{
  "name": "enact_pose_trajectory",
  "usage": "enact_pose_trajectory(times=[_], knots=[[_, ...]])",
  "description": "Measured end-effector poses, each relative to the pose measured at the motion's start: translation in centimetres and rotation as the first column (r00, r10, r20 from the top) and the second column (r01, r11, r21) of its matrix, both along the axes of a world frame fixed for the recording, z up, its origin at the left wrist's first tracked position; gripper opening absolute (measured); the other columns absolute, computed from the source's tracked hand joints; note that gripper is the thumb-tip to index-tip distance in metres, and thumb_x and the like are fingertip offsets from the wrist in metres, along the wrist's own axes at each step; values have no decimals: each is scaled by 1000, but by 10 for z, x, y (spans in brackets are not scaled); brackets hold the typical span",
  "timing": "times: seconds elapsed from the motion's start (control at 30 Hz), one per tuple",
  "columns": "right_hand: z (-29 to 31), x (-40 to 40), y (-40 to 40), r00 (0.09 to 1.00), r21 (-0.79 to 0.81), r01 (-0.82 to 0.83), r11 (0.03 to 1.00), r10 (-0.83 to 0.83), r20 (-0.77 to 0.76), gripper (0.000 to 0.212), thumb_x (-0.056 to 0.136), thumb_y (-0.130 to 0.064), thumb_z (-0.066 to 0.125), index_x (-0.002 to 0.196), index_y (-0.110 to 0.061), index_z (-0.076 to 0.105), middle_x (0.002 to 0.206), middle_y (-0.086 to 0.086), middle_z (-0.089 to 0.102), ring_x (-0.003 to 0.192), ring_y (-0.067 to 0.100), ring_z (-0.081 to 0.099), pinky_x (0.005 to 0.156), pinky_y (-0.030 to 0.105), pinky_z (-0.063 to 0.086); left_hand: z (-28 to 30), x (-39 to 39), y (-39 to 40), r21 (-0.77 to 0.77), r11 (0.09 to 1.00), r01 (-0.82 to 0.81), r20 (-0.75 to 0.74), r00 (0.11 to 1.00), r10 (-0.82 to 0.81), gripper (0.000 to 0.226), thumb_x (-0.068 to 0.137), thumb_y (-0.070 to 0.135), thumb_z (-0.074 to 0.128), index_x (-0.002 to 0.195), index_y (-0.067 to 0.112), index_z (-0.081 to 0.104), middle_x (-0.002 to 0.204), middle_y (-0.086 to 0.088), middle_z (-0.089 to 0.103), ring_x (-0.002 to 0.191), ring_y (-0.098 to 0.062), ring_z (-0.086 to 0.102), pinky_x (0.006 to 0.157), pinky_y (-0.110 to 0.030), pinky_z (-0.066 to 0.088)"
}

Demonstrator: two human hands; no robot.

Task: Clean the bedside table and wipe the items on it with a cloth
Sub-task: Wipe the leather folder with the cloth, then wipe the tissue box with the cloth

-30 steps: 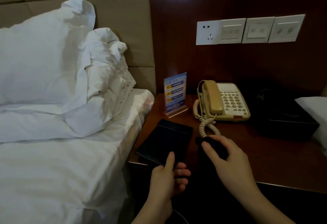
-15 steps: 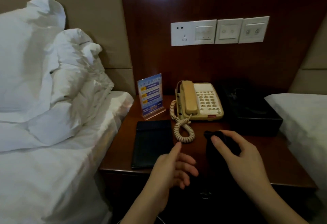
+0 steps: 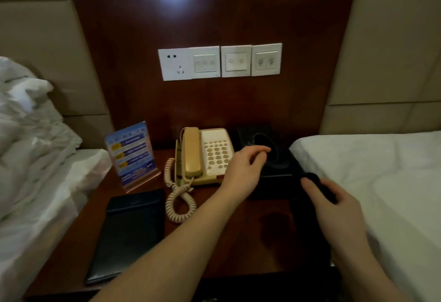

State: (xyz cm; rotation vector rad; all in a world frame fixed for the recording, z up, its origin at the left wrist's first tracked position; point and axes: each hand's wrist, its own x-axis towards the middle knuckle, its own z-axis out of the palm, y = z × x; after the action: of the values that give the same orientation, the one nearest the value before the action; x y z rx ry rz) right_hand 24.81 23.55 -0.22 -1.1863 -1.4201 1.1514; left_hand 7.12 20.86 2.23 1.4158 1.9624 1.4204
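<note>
My left hand (image 3: 245,168) reaches with fingers loosely curled and holding nothing, over the dark tissue box (image 3: 269,156) beside the telephone (image 3: 205,156). My right hand (image 3: 334,203) grips the dark cloth (image 3: 312,218) at the desk's (image 3: 229,237) right edge. I'd lift the box squarely, clear of the coiled cord (image 3: 179,196), then wipe beneath. Open room lies at front centre; the bed (image 3: 381,170) crowds the right.

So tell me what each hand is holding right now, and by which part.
The right hand grips a dark cloth at its top end; the rest hangs below. The left hand holds nothing, reaching over the phone toward the black box.
</note>
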Motion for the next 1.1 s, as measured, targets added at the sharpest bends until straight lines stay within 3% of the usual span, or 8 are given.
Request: enact_pose_trajectory(times=[0.1,0.17,0.47,0.63,0.77,0.87,0.97,1.1], knots=[[-1,6,13,1000,-42,7,999,-7,6,33,83,-51,71,106,-27,71,102,-3,72,97,21,67,90,48,55,0,2,30,-271,959,82,-473,857,-207,56,98,54,55,146,23,52,148,1,51,138,-17,41,116,-38,32],[-3,9,20,1000,-62,-4,998,2,-24,22,85,-47,71,97,-29,72,91,-6,73,88,19,69,82,45,57,-1,4,44,-418,907,48,-550,781,-294,81,92,67,54,155,20,37,158,-3,38,147,-22,29,123,-43,20],[-6,19,31,994,-51,45,998,-49,-92,15,84,-43,73,89,-29,75,83,-6,75,83,21,72,80,47,59,-5,-6,43,-408,910,72,-457,847,-272,96,79,73,66,154,18,40,143,-3,53,140,-27,35,117,-41,26],[9,24,23,980,118,155,981,-138,-141,10,90,-38,68,94,-28,69,89,-14,69,87,8,64,76,33,51,8,-2,-3,-422,889,180,-365,863,-348,92,78,66,73,154,27,40,140,5,48,139,-18,31,118,-37,28],[21,19,5,978,233,159,960,-121,-167,15,92,-37,68,101,-26,69,94,-11,69,90,9,64,81,32,51,26,-2,-59,-434,868,241,-426,794,-433,91,78,58,78,155,31,37,139,11,48,138,-1,18,118,-21,9],[24,13,-13,991,351,112,930,-80,-105,20,92,-40,67,107,-26,68,102,-5,69,97,14,63,87,35,51,35,-13,-103,-520,805,286,-442,716,-540,87,79,53,79,154,33,39,138,16,44,131,8,17,103,2,-7],[21,-1,-37,999,405,-44,913,41,17,17,90,-37,68,105,-29,67,104,-5,67,98,12,61,86,31,50,35,-26,-141,-591,729,345,-323,727,-606,81,84,44,79,153,33,40,141,15,44,137,5,19,100,7,0],[8,-24,-61,967,437,-219,872,133,218,20,89,-40,67,109,-37,64,105,-16,61,97,0,57,85,26,47,29,-34,-164,-623,692,365,-248,747,-617,79,86,43,77,153,40,36,151,19,35,141,9,12,108,-9,6]])
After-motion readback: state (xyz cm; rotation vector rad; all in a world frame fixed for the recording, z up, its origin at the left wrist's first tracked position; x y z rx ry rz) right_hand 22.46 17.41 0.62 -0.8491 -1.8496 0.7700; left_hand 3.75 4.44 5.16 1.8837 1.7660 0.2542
